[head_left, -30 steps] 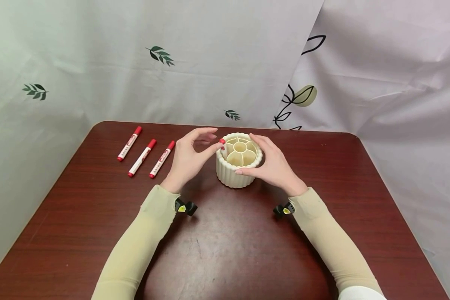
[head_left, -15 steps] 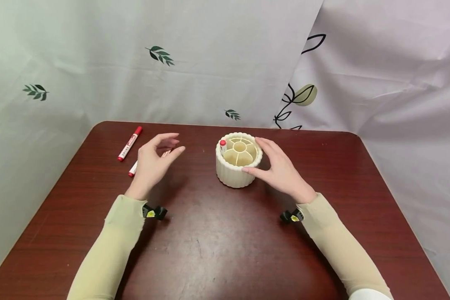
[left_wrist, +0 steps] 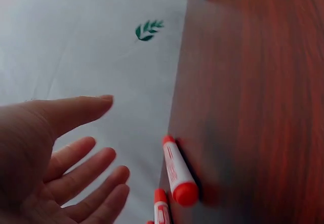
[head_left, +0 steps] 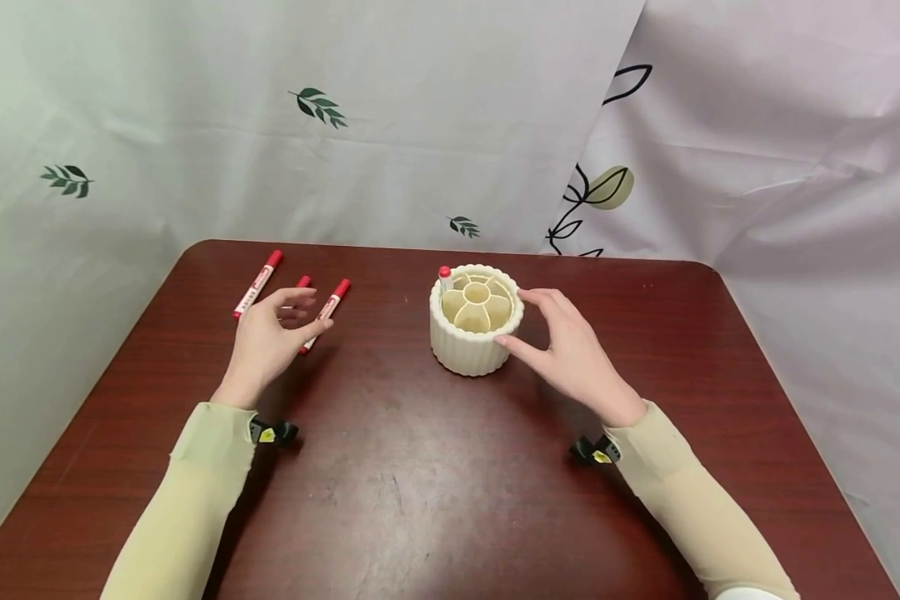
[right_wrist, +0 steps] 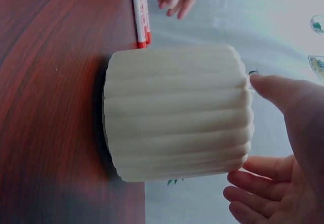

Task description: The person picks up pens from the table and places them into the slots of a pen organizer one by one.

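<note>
A cream ribbed round pen holder (head_left: 471, 350) with several inner compartments stands at the table's middle back. One red-capped white marker (head_left: 444, 273) stands in its left compartment. My right hand (head_left: 528, 321) is at the holder's right side, with thumb and fingertips touching its wall and rim and the fingers fairly straight. The right wrist view shows that ribbed holder (right_wrist: 177, 113) close up beside my right hand (right_wrist: 253, 138). Three red-capped markers lie at the left: left marker (head_left: 257, 285), middle marker (head_left: 303, 282), right marker (head_left: 332, 303). My left hand (head_left: 300, 310) hovers over them with fingers spread, holding nothing.
The dark red wooden table (head_left: 450, 483) has rounded far corners. A white cloth printed with leaves (head_left: 315, 107) hangs right behind it and along both sides. In the left wrist view, two markers (left_wrist: 177, 173) lie near the table's edge by the cloth.
My left hand let go of the marker that now stands in the holder and moved left over the markers lying on the table. My right hand drew back slightly along the holder's right side.
</note>
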A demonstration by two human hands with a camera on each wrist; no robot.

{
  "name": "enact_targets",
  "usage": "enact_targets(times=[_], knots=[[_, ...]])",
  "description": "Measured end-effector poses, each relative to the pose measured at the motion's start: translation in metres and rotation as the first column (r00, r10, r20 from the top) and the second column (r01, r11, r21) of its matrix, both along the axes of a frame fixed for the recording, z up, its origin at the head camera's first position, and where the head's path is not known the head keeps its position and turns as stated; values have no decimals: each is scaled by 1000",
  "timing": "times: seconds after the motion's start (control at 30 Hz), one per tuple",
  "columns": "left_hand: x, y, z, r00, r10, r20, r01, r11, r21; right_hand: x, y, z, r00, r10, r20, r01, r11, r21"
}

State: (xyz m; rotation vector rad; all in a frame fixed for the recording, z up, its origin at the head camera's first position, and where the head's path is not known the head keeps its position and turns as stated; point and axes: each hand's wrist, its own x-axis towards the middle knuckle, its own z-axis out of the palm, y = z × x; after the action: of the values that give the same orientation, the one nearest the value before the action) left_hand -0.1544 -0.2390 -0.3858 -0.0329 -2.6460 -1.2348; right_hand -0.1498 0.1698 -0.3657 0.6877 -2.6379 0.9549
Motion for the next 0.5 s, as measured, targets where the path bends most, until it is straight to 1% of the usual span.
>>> enact_targets(times=[0.13,0.23,0.37,0.5], knots=[[3,-8,-3,998,6,68,0,997,-80,-1,-1,1,1000,6,-7,-7,999,-37],[4,-12,-5,992,3,124,12,993,-120,-5,0,3,1000,14,6,-13,998,-58],[4,-14,-8,982,-9,187,39,987,-157,-12,-1,5,999,31,41,-29,999,-39],[4,-14,-9,977,-11,215,49,983,-175,-19,-6,7,995,72,72,-71,997,-13]])
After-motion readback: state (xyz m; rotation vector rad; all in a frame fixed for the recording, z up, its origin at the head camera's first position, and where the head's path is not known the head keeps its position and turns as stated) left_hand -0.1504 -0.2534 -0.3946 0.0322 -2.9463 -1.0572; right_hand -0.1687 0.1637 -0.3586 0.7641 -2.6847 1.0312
